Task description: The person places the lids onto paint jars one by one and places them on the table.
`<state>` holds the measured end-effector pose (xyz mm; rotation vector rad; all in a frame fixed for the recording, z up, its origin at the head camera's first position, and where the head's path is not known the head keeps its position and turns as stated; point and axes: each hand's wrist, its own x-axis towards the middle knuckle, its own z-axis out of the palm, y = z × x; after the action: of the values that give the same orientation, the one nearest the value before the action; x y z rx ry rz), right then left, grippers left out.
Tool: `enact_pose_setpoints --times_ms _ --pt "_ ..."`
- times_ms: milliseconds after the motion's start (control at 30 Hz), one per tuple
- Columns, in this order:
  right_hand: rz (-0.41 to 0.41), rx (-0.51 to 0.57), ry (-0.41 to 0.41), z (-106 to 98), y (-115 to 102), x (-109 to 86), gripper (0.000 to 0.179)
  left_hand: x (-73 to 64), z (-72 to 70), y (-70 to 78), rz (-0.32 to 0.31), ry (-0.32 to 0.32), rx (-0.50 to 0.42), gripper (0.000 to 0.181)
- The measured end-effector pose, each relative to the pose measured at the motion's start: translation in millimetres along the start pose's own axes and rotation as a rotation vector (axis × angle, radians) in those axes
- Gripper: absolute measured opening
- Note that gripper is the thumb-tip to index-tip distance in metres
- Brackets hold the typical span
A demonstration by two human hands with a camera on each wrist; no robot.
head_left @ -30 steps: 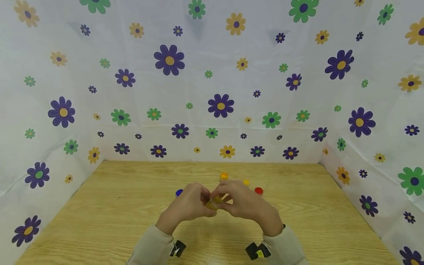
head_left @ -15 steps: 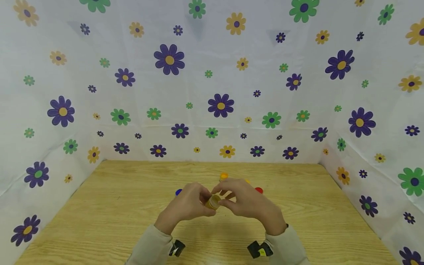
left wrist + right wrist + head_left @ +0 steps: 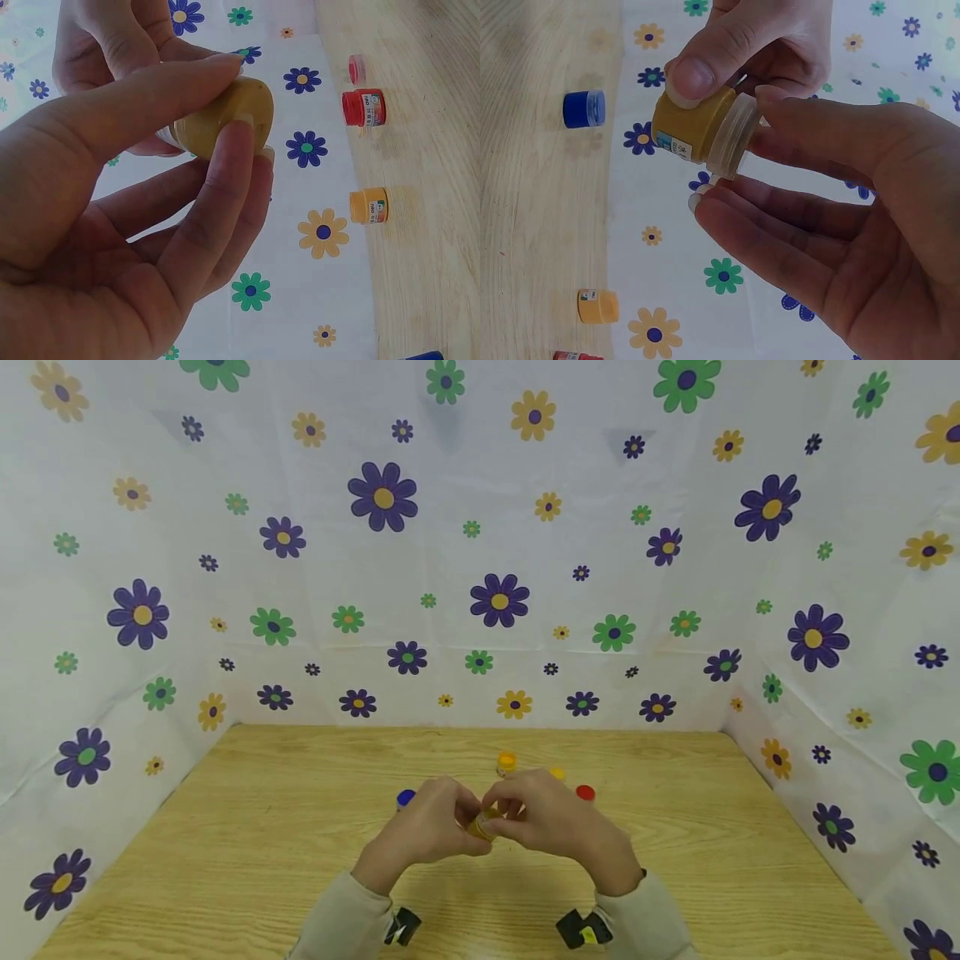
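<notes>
Between my two hands is a small mustard-yellow paint jar (image 3: 694,124) with a clear lid (image 3: 733,135), held tilted above the table. My left hand (image 3: 431,822) grips the coloured body, thumb on one side and fingers on the other, as the left wrist view shows. My right hand (image 3: 551,818) holds the lid end, thumb at one edge of the rim and fingertips at the opposite edge. In the head view the fingers cover much of the jar.
A blue jar (image 3: 406,797) stands left of the hands. Beyond them are an orange-yellow jar (image 3: 507,763), a smaller yellow piece (image 3: 557,773) and a red jar (image 3: 586,792). A reddish round piece (image 3: 357,69) lies beside the red jar. Flowered white sheeting (image 3: 480,552) encloses the table.
Half a second ago my right fingers were spread wider with the lid end showing between them; now they have come back in close around it. My left hand stays nearly still on the jar.
</notes>
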<state>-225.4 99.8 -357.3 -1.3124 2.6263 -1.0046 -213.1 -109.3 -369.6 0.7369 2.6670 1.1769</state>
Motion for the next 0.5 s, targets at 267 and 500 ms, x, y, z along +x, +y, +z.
enact_pose_setpoints --times_ms 267,500 --pt "0.022 0.034 -0.009 -1.4 0.4 -2.0 0.023 0.1 1.6 -1.7 -0.011 0.002 0.004 0.022" --pt "0.005 0.054 -0.056 -4.0 0.0 -4.4 0.023 0.8 6.6 -4.9 -0.027 -0.001 0.001 0.023"
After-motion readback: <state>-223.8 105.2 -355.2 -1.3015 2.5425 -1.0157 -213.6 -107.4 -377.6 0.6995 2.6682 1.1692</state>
